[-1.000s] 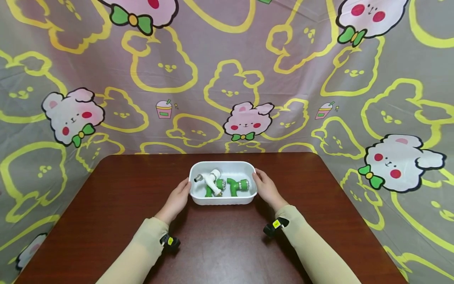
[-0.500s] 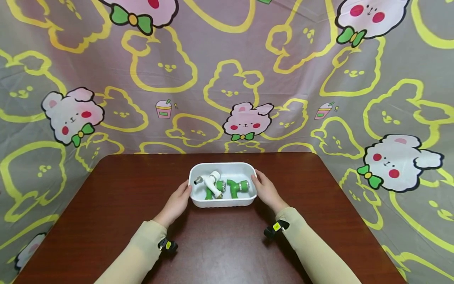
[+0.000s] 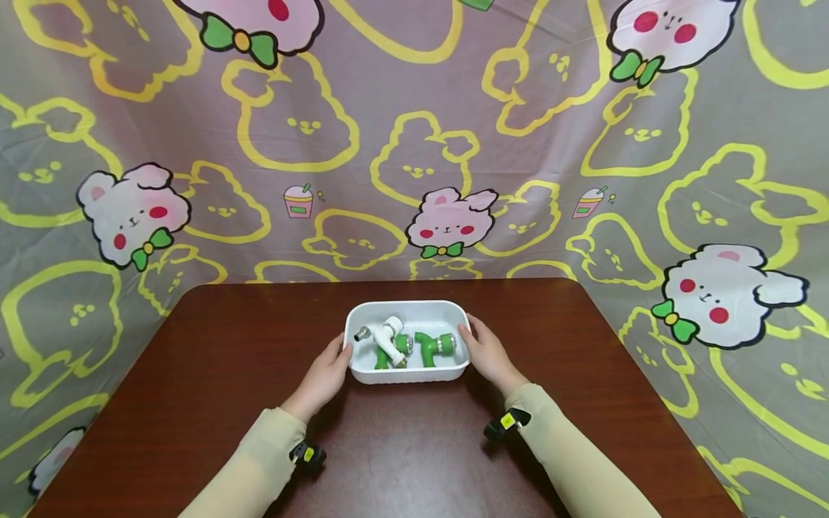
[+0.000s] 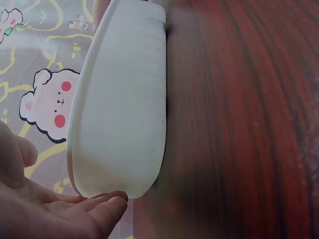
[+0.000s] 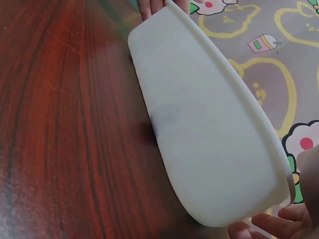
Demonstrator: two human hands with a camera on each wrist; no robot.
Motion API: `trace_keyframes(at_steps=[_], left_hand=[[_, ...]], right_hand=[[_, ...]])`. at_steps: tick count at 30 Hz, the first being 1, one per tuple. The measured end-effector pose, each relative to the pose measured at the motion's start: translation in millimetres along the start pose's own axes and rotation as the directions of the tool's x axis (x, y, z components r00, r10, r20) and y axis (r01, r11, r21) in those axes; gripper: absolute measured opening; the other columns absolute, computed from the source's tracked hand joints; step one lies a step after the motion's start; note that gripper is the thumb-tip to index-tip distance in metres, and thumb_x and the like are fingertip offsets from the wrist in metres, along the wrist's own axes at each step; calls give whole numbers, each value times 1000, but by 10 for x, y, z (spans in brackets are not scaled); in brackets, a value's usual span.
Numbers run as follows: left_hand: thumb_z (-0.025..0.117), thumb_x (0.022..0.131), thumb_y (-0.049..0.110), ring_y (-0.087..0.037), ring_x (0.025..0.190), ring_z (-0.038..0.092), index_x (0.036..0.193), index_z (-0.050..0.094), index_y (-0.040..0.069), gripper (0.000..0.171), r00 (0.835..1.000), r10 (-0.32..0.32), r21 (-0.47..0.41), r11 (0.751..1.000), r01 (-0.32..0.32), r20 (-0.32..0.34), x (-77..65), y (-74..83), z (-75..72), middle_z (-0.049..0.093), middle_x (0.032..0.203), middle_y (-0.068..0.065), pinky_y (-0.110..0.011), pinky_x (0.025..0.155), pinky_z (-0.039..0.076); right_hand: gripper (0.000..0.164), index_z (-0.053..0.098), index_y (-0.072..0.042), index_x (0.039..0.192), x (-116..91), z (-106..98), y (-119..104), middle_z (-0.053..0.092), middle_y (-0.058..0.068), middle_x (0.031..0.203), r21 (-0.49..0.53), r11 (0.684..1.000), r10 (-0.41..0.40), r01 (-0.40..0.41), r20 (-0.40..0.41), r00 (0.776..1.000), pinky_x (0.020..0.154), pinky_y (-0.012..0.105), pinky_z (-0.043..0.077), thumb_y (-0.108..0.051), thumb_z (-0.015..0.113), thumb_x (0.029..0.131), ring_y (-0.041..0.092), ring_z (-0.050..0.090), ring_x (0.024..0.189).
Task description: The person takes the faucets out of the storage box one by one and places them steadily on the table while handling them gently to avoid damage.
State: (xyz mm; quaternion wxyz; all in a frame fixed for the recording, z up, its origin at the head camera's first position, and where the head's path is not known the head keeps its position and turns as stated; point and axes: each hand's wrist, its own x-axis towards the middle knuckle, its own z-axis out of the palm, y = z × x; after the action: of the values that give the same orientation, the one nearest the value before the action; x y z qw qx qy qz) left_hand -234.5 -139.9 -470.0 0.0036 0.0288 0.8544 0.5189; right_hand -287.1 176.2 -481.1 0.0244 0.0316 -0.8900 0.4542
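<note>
A white plastic tub (image 3: 406, 376) sits low at the wooden table, near its middle. It holds a white tap (image 3: 386, 339) with a metal nozzle, lying across a green tap (image 3: 404, 343). To their right in the tub is a second green tap (image 3: 429, 348). My left hand (image 3: 327, 373) grips the tub's left end, thumb by the rim and fingers against the outer wall. At the opposite end, my right hand (image 3: 487, 354) holds the tub the same way. In the left wrist view the tub's long side wall (image 4: 119, 99) shows, hiding the taps.
The dark brown table (image 3: 408, 446) extends around the tub on all sides. A patterned cloth (image 3: 363, 165) with cartoon rabbits hangs behind and beside it. Each sleeved wrist wears a small black camera, one at the left wrist (image 3: 308, 455), one at the right wrist (image 3: 506, 424).
Both hands have shifted the tub slightly toward me, with the taps lying in it as before. The grip at each end looks the same.
</note>
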Motion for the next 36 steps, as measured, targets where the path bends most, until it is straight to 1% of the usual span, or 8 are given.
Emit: trace_keyframes(at_steps=[7, 12, 16, 22, 29, 36], left_hand=[[39, 112, 23, -44, 151, 31, 157, 26, -13, 58, 1000, -17, 7, 1000, 17, 7, -49, 23, 8, 36, 159, -32, -55, 125, 24], [39, 112, 24, -45, 152, 29, 157, 26, -13, 59, 999, -29, 28, 999, 28, 16, -74, 33, -6, 34, 160, -32, -56, 124, 24], [39, 113, 26, -45, 153, 27, 157, 25, -12, 60, 999, -43, 37, 998, 42, 28, -93, 39, -22, 31, 162, -31, -57, 124, 23], [40, 112, 26, -45, 153, 27, 157, 25, -12, 61, 999, -36, 45, 998, 34, 36, -118, 21, -26, 31, 162, -31, -58, 124, 23], [41, 112, 28, -45, 153, 27, 158, 25, -12, 63, 998, -45, 60, 997, 43, 36, -156, 31, -34, 31, 162, -31, -58, 124, 24], [43, 111, 29, -47, 151, 31, 156, 28, -13, 63, 1000, -20, 85, 996, 18, 23, -191, 34, -34, 34, 160, -33, -59, 122, 27]], right_hand=[[57, 40, 3, 155, -46, 5, 22, 45, 27, 156, -21, 1000, -22, 22, -5, 1000, 122, 55, 32, -30, 50, 109, 43, 41, 147], [56, 41, 4, 154, -70, 10, 38, 46, 27, 156, -25, 999, -44, 44, -11, 999, 122, 55, 32, -28, 51, 109, 43, 42, 146], [57, 41, 4, 154, -89, 14, 47, 46, 27, 156, -36, 998, -44, 44, -6, 999, 122, 55, 32, -28, 52, 109, 42, 41, 147], [58, 39, 4, 155, -106, 9, 50, 44, 27, 157, -42, 998, -36, 37, 8, 999, 122, 56, 31, -29, 52, 109, 42, 40, 148], [58, 40, 4, 154, -154, 2, 38, 45, 27, 157, -43, 998, -45, 46, 11, 999, 122, 56, 31, -29, 52, 109, 42, 40, 147], [57, 41, 6, 153, -194, 1, 35, 46, 28, 155, -46, 997, -68, 69, 6, 998, 122, 56, 31, -27, 54, 108, 43, 41, 147]])
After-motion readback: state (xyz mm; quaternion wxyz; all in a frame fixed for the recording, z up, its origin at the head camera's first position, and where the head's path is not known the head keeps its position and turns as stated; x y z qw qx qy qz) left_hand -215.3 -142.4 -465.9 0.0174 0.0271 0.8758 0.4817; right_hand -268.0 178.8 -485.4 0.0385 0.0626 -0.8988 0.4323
